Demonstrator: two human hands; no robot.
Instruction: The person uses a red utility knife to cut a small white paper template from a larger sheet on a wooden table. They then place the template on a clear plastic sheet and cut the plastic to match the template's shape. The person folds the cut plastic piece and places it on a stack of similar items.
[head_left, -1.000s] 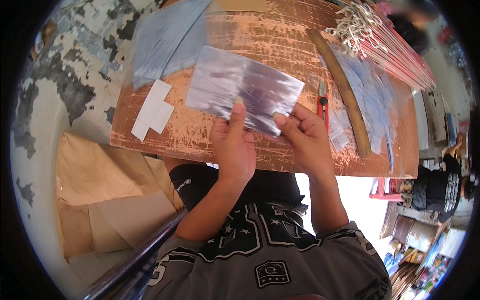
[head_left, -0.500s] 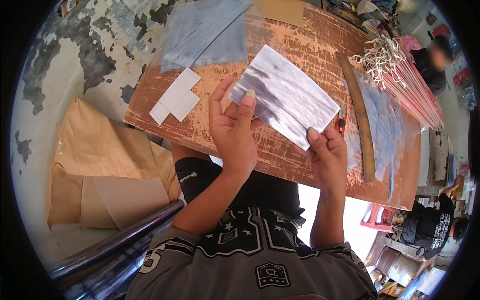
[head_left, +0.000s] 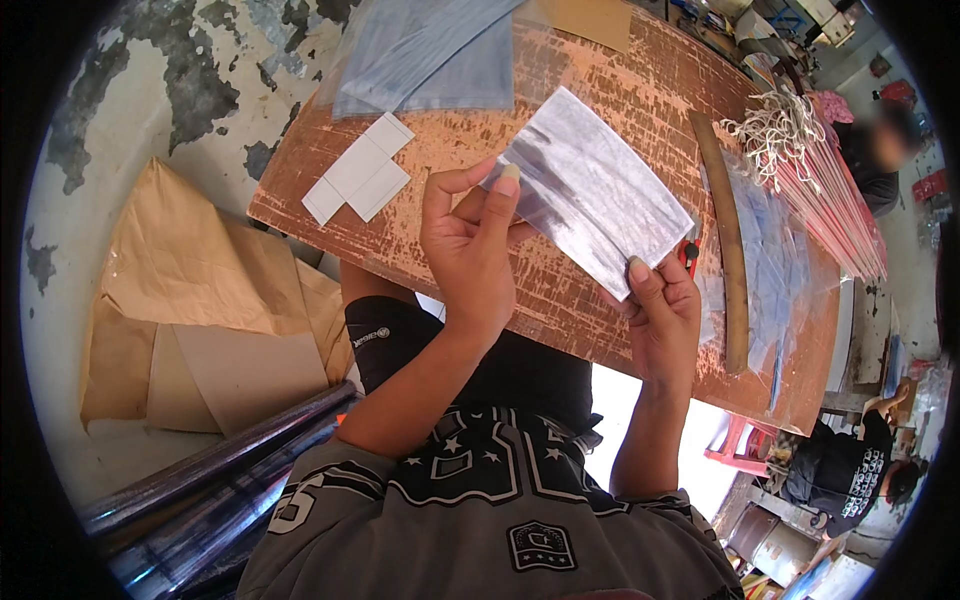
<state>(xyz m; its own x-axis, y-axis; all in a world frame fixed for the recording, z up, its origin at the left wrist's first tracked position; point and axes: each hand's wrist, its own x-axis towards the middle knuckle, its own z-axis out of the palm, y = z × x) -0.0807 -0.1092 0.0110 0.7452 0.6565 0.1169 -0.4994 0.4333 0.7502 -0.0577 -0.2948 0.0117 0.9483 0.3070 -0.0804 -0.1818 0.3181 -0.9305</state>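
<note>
A silvery, shiny rectangular sheet [head_left: 597, 190] is held up above the worn brown table [head_left: 570, 300], tilted between both my hands. My left hand [head_left: 475, 230] pinches its left corner, thumb on top and fingers behind. With the thumb in front, my right hand [head_left: 660, 310] grips the lower right corner. Whether the sheet is a single layer or a flat pouch, I cannot tell. Left of it on the table lies a white cut-out card [head_left: 360, 170] with fold lines. Beyond my right hand, a red and black cutter [head_left: 690, 252] shows partly.
Clear bluish plastic sheets [head_left: 430, 70] lie at the far left of the table. On the right are a wooden strip [head_left: 728, 260], more plastic [head_left: 775, 270] and pink sticks with white strings [head_left: 815, 180]. Brown paper [head_left: 200, 270] stands beside the table. Two other people are at right.
My view has shifted slightly, moving the table's things in the picture. Both hands keep the silvery sheet in nearly the same hold.
</note>
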